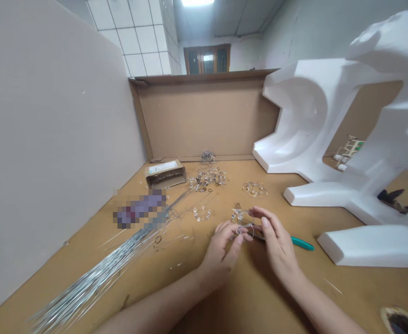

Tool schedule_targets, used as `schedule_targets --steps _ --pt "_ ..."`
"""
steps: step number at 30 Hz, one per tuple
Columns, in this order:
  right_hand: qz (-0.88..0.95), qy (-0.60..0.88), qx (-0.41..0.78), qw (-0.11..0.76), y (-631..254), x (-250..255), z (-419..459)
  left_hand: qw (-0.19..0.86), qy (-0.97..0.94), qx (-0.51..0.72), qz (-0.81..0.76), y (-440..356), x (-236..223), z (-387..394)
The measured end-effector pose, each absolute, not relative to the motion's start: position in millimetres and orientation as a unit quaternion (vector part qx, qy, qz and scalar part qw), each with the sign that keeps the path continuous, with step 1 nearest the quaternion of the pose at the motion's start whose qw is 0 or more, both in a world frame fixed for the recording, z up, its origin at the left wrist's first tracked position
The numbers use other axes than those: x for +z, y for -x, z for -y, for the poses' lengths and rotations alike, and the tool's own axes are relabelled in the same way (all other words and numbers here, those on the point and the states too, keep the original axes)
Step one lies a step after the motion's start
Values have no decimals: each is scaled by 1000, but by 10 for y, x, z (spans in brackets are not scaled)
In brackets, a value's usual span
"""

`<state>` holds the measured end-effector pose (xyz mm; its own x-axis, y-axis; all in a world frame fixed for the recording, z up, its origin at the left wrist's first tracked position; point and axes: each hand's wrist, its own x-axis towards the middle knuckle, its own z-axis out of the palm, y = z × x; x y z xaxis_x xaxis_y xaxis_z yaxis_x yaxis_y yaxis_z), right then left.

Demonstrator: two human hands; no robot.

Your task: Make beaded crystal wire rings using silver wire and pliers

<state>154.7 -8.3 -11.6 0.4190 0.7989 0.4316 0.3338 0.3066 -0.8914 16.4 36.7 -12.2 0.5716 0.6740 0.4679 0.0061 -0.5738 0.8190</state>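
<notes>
On the tan tabletop [252, 283]: 1 clear-beaded wire ring [239, 216] between hands, 2 loose bead rings [251, 189] beyond, 1 wire bundle [101, 276], 1 teal-handled tool [303, 243]. Left hand [224, 243] angled inward, pinching the ring; right hand [276, 241] half-curled beside it, grip unclear

A big, flat, pale gray board [50, 139] stands up along the left side of the frame. At the upper left is a wall of square white tiles [137, 39] with dark lines. A bright white light [197, 3] shines at the top middle, above a small window with a brown frame [207, 59]. A wide brown cardboard wall [204, 118] stands in the middle. Big, bumpy white foam [294, 102] fills the right side. A round thing with a pale yellow edge and dark middle [404, 324] sits at the lower right.
</notes>
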Motion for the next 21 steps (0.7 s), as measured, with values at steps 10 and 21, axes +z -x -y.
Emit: schedule_targets --steps 10,21 --pt "545 571 227 570 -1601 45 111 381 -799 407 -225 -140 -125 -465" --pt "586 555 224 546 -1574 -74 18 519 -720 386 -251 -142 -143 -523"
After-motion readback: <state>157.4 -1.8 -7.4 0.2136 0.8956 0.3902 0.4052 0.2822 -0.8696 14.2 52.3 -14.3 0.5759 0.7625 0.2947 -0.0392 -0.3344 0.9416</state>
